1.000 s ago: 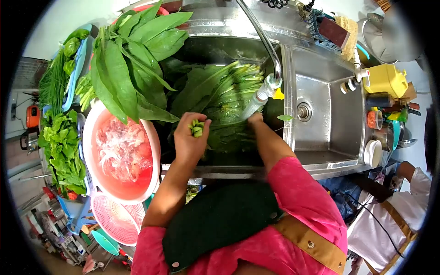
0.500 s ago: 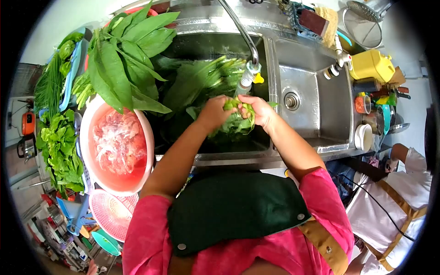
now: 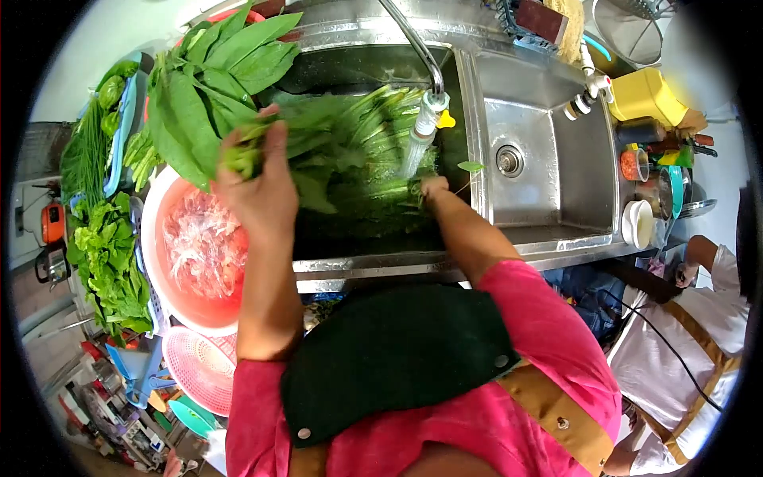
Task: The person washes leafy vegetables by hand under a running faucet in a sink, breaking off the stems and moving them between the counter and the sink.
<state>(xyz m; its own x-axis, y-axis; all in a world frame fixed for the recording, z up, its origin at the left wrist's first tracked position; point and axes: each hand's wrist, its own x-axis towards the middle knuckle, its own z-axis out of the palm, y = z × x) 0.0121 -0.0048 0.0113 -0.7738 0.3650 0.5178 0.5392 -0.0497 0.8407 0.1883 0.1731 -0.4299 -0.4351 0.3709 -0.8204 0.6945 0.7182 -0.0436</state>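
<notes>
My left hand (image 3: 266, 179), somewhat blurred, is raised at the sink's left edge, its fingers closed around a small bunch of leafy greens (image 3: 242, 155). Behind it, large broad green leaves (image 3: 187, 111) are heaped. Inside the left sink basin (image 3: 373, 258), long-stemmed greens (image 3: 373, 151) lie in a wet pile. My right hand (image 3: 433, 189) reaches into that basin at its right side, its fingers closed at the cut ends of a bundle of stems. Water runs from the tap (image 3: 433, 111) close above it.
A pink-white basin (image 3: 151, 254) holds reddish water and a clear plastic bag. Trays of leafy greens (image 3: 111, 262) stand at far left, above a pink colander (image 3: 191, 362). The right sink basin (image 3: 548, 183) adjoins. A yellow jug (image 3: 648, 95) and a person (image 3: 675, 342) are at right.
My left hand has moved left from under the tap, carrying a bunch of greens to the heaped leaves. My right hand has shifted slightly left to the stems. A loose leaf now shows on the sink divider.
</notes>
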